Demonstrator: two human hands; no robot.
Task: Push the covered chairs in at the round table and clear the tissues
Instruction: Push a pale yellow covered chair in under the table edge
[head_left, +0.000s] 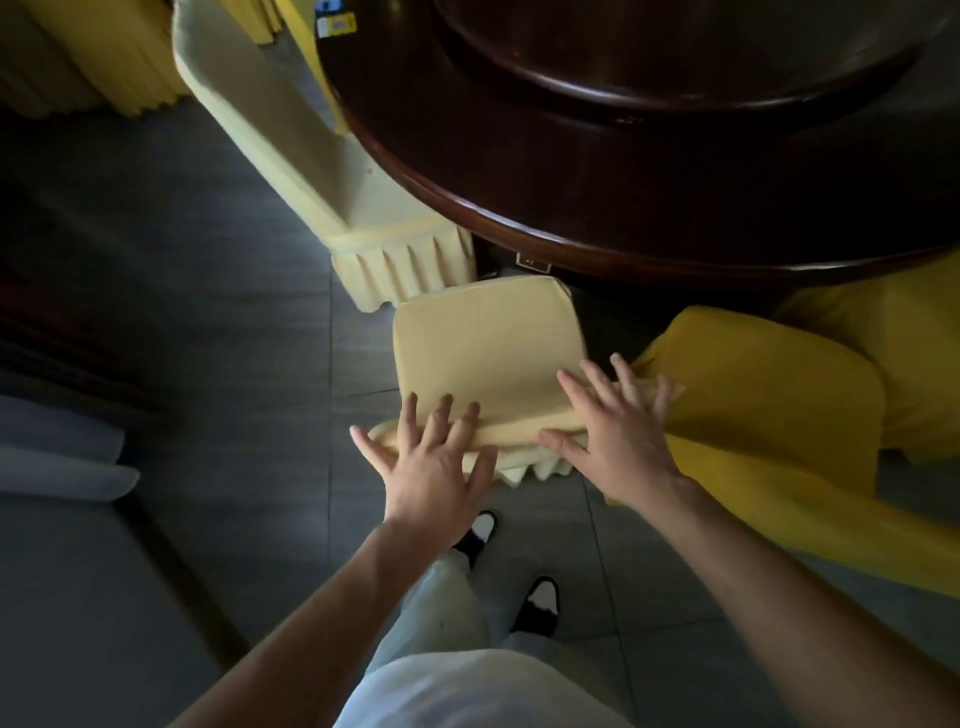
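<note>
Pale yellow covered chair (488, 358) directly below the viewer, seen from above: smooth fitted fabric over a squarish, round-cornered back, pleated skirt showing under its near edge. Its far edge sits just short of the tabletop (571, 171) rim.

Left hand (431, 467) lies flat on the near left edge of the chair top, fingers straight and spread, thumb out over the floor; it presses, grips nothing. Right hand (618, 436) lies flat on the near right corner, fingers spread and straight, fingertips reaching onto the fabric fold at that corner; also pressing, not clasping.

Tabletop is round, dark polished wood with a glossy rolled rim and a raised circular turntable (675, 57) of the same wood.

Second pale covered chair (322, 166) to the left, tucked against the rim, same pleated skirt. Deeper yellow covered chair (769, 395) to the right, its loose cloth touching the first chair's right side beside the right hand.

Floor (208, 312) of grey matte tiles. Person's light trousers and black-and-white shoes (540, 603) below the hands. Pleated yellow drapery (93, 57) upper left.
</note>
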